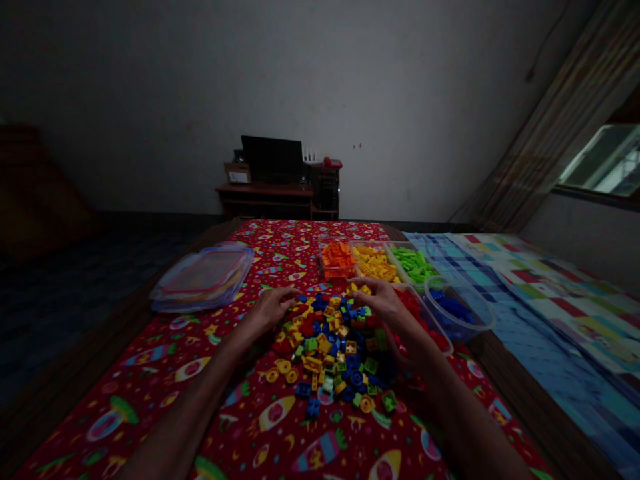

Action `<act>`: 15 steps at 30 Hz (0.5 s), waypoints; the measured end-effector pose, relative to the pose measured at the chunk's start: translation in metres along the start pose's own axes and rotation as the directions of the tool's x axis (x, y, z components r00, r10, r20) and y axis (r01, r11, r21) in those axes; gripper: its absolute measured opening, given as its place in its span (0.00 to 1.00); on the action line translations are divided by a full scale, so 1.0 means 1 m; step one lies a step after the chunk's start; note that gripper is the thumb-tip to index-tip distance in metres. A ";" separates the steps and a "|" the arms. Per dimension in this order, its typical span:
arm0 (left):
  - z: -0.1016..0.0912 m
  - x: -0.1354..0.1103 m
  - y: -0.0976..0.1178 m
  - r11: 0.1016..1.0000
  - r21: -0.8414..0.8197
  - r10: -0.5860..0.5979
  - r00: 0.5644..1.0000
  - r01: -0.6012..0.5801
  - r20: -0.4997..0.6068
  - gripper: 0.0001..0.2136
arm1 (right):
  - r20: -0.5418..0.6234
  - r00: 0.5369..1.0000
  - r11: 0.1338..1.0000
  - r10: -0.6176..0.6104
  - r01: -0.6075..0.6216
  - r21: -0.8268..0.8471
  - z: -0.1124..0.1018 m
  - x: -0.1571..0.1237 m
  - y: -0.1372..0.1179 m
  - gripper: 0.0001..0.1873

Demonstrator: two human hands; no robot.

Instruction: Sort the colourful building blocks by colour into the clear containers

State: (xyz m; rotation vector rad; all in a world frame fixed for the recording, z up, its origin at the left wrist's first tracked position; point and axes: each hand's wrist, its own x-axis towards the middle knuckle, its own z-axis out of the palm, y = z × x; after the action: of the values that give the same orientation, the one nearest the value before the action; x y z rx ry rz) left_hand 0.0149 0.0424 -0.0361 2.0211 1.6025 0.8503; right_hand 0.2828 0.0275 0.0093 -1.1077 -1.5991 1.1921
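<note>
A mixed pile of toy building blocks [325, 343] in yellow, blue, red and green lies on a red patterned cloth [165, 393]. At the pile's far left edge is my left hand [274, 307], its fingers loosely bent and slightly apart, close to a small blue block [302, 299]. My right hand [381, 299] is over the far right side of the pile, its fingers closed on a yellow block [361, 289]. Beyond it, clear containers hold orange blocks [338, 257], yellow blocks [375, 264] and green blocks [413, 265]. Red blocks [435, 333] are partly hidden by my right forearm.
A round clear tub [483, 320] with blue blocks [453, 307] stands at the right edge. Stacked clear lids [203, 277] lie at the left. A desk [265, 190] with a dark monitor [273, 159] stands against the wall. To the right is a surface with checked cloth [545, 280].
</note>
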 end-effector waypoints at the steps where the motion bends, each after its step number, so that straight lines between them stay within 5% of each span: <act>1: 0.000 -0.001 -0.001 1.000 0.004 0.007 1.000 -0.007 0.011 0.17 | -0.016 1.000 0.999 -0.021 0.020 -0.036 -0.004 -0.001 -0.002 0.19; 9: 0.007 0.000 -0.014 0.996 0.082 0.042 0.997 -0.047 0.057 0.17 | -0.312 0.922 0.933 -0.227 0.113 -0.342 -0.073 0.017 -0.013 0.21; 15: 0.013 -0.002 -0.020 0.983 0.145 0.117 0.993 -0.114 -0.009 0.14 | -0.238 0.957 0.613 -0.168 -0.088 -0.785 -0.089 0.078 -0.018 0.17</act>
State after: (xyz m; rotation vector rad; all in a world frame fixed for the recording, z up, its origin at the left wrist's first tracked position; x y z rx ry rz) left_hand 0.0099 0.0460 -0.0589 2.2322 1.6111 0.8160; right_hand 0.3436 0.1208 0.0539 -1.6872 -1.9381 0.1812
